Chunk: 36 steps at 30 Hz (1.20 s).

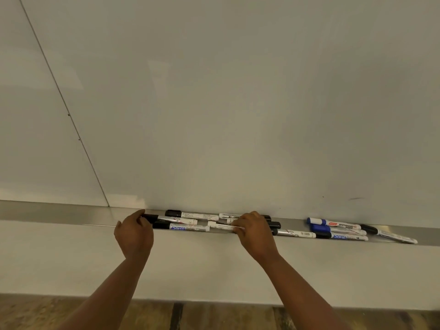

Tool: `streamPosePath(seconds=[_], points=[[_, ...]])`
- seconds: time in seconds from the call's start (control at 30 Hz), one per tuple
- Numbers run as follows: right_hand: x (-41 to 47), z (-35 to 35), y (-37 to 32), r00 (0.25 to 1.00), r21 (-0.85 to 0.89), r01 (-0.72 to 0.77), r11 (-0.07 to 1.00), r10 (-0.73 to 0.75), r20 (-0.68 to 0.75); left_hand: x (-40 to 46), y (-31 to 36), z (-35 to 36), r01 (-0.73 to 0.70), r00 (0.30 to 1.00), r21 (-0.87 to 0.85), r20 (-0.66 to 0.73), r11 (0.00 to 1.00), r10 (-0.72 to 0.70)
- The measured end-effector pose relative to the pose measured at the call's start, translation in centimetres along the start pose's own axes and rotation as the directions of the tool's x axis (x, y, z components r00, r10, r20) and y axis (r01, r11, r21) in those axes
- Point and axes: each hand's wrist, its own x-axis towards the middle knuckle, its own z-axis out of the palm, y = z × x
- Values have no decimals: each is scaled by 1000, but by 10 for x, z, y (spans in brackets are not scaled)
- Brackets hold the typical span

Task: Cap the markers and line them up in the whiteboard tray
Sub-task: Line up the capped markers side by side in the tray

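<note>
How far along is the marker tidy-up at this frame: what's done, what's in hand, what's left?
Done: every marker visible shows a cap, and all lie in the whiteboard tray. In hand: the left hand touches the black cap end of a marker in the middle cluster; the right hand fingers a white marker. Left: both the middle cluster and the right-hand group with the blue-capped markers lie overlapping, not in line.

tray point(59, 214) left end: bare, open | centre: markers point(190, 222) piled, crowded | right: second cluster point(338, 231) | gap between clusters: narrow

pale wall point(35, 253) meets brown patterned floor point(214, 317); soft, even light.
</note>
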Motion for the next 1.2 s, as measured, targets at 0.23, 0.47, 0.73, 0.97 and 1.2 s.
streamPosePath(seconds=[0.23, 0.47, 0.73, 0.97, 1.2], points=[[0, 21, -45, 994, 41, 100, 994, -102, 44, -7, -2, 0, -54, 996, -62, 67, 997, 58], [-1, 15, -43, 1000, -45, 14, 999, -13, 18, -12, 2, -4, -55, 993, -86, 102, 995, 63], [0, 4, -30, 997, -88, -72, 994, 72, -10, -11, 1, -4, -93, 987, -90, 125, 992, 104], [33, 17, -45, 981, -96, 116, 989, -99, 168, 1, 9, -5, -62, 981, -141, 172, 988, 86], [49, 42, -60, 969, -102, 99, 990, -72, 236, 7, 15, -3, -15, 969, -132, 241, 991, 47]])
